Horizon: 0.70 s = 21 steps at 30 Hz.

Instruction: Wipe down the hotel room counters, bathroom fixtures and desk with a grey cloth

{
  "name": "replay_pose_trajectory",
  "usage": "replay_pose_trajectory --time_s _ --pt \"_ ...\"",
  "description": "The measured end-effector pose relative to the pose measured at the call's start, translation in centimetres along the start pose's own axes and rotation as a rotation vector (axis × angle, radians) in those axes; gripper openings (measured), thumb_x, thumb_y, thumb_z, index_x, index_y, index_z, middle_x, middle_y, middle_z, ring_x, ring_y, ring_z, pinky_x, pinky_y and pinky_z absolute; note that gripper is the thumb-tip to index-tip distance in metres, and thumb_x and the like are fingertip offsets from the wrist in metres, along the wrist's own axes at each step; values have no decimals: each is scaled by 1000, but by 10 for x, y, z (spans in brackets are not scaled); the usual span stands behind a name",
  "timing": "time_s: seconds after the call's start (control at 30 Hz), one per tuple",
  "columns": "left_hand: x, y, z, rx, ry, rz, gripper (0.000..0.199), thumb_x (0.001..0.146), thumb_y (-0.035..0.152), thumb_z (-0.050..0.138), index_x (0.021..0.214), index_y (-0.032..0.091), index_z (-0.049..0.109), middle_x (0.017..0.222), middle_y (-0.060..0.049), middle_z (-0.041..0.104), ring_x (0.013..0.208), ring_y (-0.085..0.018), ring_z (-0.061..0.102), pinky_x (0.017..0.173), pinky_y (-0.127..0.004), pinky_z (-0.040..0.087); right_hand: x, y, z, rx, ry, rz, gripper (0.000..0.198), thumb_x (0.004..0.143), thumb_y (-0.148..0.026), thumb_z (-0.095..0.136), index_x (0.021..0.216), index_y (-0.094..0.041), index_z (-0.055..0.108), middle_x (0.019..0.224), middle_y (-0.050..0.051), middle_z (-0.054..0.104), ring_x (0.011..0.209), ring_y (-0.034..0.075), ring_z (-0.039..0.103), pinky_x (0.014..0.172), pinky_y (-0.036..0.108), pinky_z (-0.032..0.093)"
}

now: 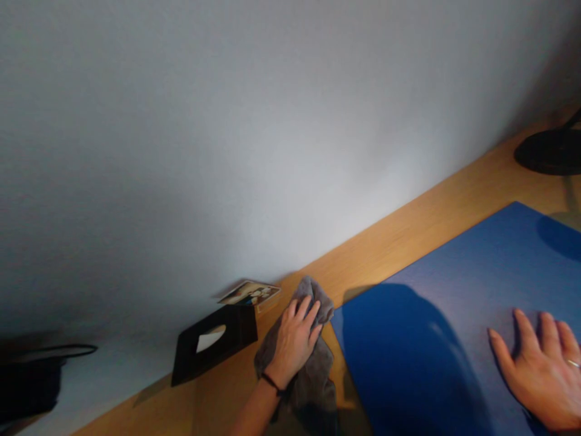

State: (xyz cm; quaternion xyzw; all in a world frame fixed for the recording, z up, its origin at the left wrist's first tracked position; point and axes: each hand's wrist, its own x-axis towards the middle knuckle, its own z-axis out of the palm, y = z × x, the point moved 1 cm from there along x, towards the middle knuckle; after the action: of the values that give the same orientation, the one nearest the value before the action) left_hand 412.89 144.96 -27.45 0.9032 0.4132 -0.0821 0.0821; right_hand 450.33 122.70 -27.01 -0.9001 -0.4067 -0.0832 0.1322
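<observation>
My left hand point(293, 339), with a dark band at the wrist, grips a grey cloth point(313, 375) against the wooden desk, its fingers bent over the bunched fabric. That cloth lies close to the wall, beside the near left corner of a blue desk mat point(408, 339). On the mat at the right, my right hand point(540, 366) rests palm down with its fingers spread, a ring on one finger. It holds nothing. Left of the cloth stands a black tissue box point(240, 324) with a white tissue point(211, 339) in its opening.
A small photo card point(252, 293) is behind the tissue box by the wall point(290, 133). At the far right stands a round black base point(551, 151) on the wooden desk point(408, 227). A dark object with a loop point(29, 387) is at the lower left.
</observation>
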Motion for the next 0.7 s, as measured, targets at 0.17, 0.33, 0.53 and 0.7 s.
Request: replay_pose_trajectory --time_s 0.17,0.33,0.53,0.7 --pt "23 8 13 67 -46 104 55 91 10 39 140 34 45 138 -5 51 118 -28 46 97 -45 46 -2 3 3 12 3 24 70 91 -53 38 152 -20 25 156 17 21 141 41 19 116 62 15" --pt "70 24 4 124 -75 99 65 88 7 40 147 34 34 109 -9 58 95 -24 54 75 -32 50 0 3 2 13 -13 16 73 90 -59 34 152 -22 25 157 14 19 140 44 21 113 66 18" --pt "69 28 19 118 -49 126 50 92 9 37 140 19 44 108 -9 59 100 -23 53 80 -32 51 3 -4 -2 25 0 44 72 91 -57 34 150 -17 29 157 14 19 141 42 21 116 63 15" --pt "65 23 23 32 13 102 45 96 21 39 142 18 39 111 -8 60 100 -21 54 84 -33 51 4 1 2 3 -6 34 75 89 -61 33 148 -15 34 156 15 22 139 46 25 113 66 19"
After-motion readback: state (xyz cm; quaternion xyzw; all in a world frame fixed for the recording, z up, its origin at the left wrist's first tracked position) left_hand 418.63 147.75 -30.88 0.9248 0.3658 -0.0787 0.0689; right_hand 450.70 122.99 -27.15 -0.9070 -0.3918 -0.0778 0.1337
